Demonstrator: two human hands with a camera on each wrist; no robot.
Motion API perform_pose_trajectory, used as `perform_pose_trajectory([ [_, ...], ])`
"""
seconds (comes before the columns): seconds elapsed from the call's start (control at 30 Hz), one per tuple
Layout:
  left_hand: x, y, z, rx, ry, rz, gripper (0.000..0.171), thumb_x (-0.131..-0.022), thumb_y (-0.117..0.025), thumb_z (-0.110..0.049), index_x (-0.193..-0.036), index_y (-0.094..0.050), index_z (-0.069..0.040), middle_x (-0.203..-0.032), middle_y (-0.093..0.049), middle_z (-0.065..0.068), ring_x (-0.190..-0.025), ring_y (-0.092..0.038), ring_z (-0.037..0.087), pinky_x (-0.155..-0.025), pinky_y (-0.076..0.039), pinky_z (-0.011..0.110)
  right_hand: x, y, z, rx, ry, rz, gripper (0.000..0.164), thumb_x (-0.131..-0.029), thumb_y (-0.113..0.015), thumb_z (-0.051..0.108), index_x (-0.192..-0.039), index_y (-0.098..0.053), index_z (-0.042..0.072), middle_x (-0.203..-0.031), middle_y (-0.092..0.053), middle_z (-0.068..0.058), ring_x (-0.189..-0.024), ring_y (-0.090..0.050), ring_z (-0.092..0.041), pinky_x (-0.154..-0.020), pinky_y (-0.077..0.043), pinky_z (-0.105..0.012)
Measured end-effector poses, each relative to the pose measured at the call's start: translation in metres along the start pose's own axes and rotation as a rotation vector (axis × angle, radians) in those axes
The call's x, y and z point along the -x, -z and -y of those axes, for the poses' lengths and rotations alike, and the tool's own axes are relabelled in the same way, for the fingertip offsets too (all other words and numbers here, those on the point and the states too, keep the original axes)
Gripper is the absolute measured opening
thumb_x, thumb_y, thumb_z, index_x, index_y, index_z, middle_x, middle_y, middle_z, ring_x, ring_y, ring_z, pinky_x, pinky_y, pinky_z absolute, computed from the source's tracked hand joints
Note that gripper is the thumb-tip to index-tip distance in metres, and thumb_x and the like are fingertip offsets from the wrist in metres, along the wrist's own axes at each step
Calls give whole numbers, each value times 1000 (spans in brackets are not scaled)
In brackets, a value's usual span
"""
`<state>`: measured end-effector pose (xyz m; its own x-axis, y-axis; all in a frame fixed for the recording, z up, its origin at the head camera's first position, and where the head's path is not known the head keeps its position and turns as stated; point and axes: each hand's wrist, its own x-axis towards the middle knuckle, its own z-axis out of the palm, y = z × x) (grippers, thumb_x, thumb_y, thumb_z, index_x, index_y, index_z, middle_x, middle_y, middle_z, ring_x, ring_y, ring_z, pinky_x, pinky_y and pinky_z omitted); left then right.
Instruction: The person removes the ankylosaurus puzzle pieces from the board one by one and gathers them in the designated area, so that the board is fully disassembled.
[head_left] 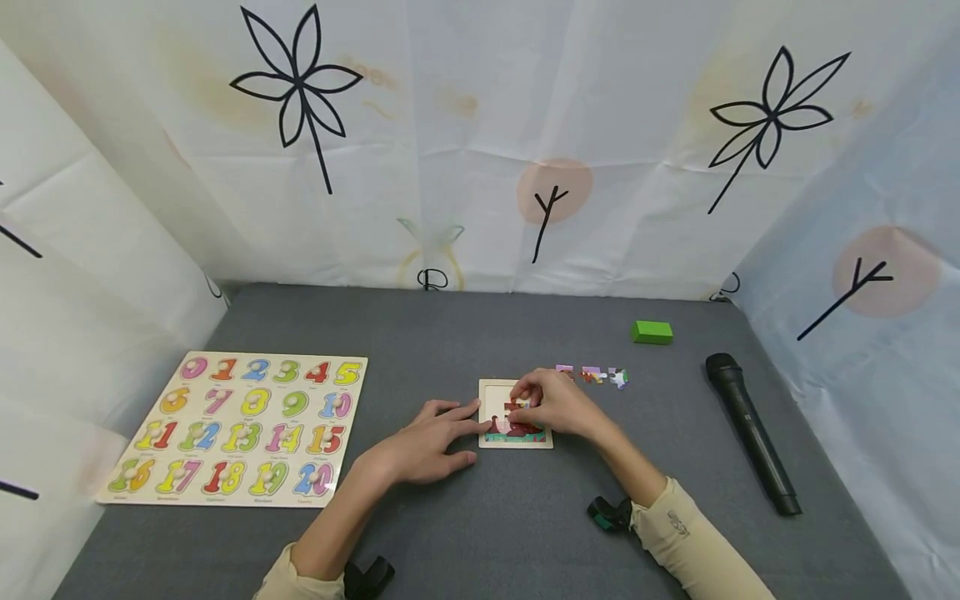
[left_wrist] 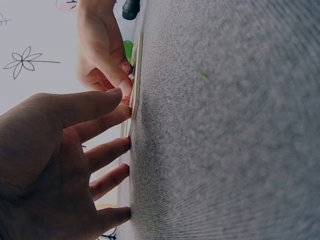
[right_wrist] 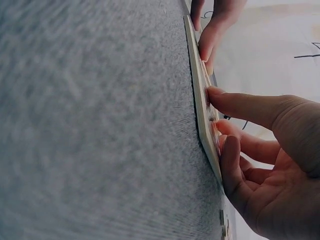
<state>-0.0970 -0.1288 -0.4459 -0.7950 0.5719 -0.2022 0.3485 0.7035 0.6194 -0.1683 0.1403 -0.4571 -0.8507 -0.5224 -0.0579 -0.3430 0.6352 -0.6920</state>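
Observation:
A small jigsaw puzzle board [head_left: 516, 445] with a pale wooden frame lies flat on the table, its lower part filled with dark red and teal picture pieces. My left hand [head_left: 429, 442] spreads its fingers at the board's left side, the fingertips touching the frame and the table. Over the right half of the board, my right hand [head_left: 557, 403] pinches a small reddish puzzle piece [head_left: 512, 407] between thumb and index finger, low against the picture. The right hand covers part of the board. In the right wrist view the thumb and index tips of the right hand [right_wrist: 270, 155] touch the board's surface.
Several loose puzzle pieces [head_left: 592, 375] lie just beyond the right hand. A green block [head_left: 652, 332] is farther back, and a black microphone [head_left: 753, 435] lies at the right. On the left is a large number board [head_left: 247, 433]. White cloth walls [head_left: 465, 150] enclose the grey table.

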Motion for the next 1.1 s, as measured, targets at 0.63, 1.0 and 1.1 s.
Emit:
perform_pose_trajectory([
  [0.63,-3,-8,-5,-159,-64,-104,48,-106,-70,-29,-151,-64,-15,-168,-49,14,-150,-48,40,-125,-35,70,-2,1,1,-8,42,26,29,-88,-91,18,-109,-77,3,-92,-75,-5,-78,-63,-3,-73,-53,-20],
  [1.0,-8,-19,-26,-230,-174,-45,56,-107,-69,-28,-158,-57,-10,-163,-56,5,-149,-53,26,-127,-41,52,-7,4,4,-18,-29,56,30,-86,-94,18,-107,-79,2,-92,-77,-6,-82,-65,-6,-75,-54,-19],
  [1.1,-8,-21,-27,-228,-156,-8,59,-107,-68,-30,-160,-54,-9,-166,-53,3,-153,-50,25,-129,-39,51,-8,5,3,-19,-31,60,28,-86,-94,18,-105,-80,4,-91,-77,-4,-80,-64,-5,-74,-53,-19],
])
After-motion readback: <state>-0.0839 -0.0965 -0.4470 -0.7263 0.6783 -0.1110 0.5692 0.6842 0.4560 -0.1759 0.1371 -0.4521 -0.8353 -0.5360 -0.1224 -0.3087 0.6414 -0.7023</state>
